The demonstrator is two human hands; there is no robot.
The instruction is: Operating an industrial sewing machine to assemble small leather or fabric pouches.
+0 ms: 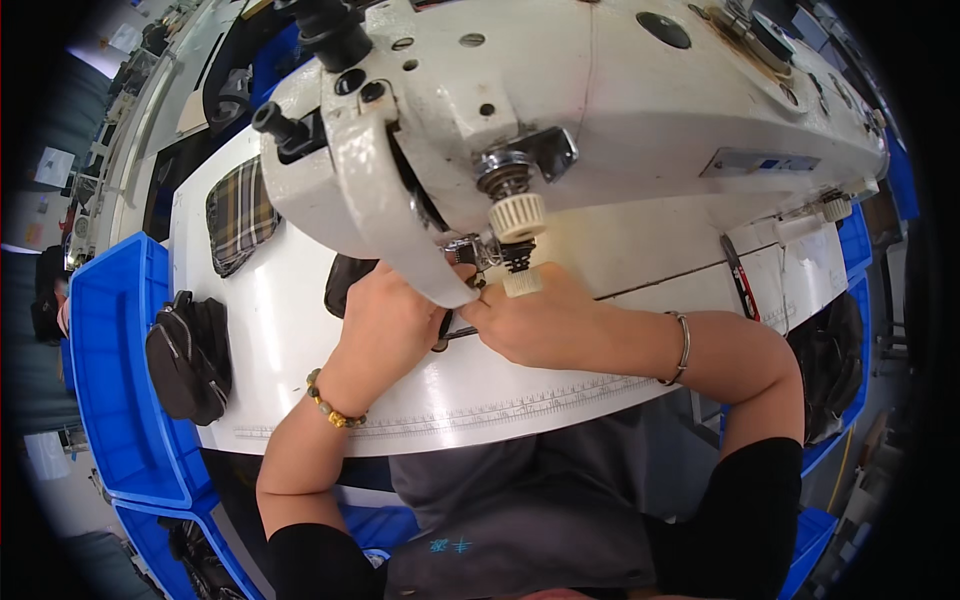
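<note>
A white sewing machine point(380, 190) stands over the table, its head covering the spot where both my hands meet. My left hand point(395, 318) is closed on a black fabric piece point(347, 284) that shows to the left of the fingers and in a small dark strip below them. From the right, my right hand point(540, 318) comes in with its fingers pinched together beside the needle area, next to the same piece. The machine hides the fingertips and most of the fabric, so what the right fingers grip cannot be made out.
A plaid pouch point(241, 218) lies at the far left of the white table point(300, 385). A small black bag point(190, 358) rests at the left edge, beside blue bins point(120, 370). Red-and-black snips point(740, 278) lie on the right. More black bags point(832, 360) sit beyond the right edge.
</note>
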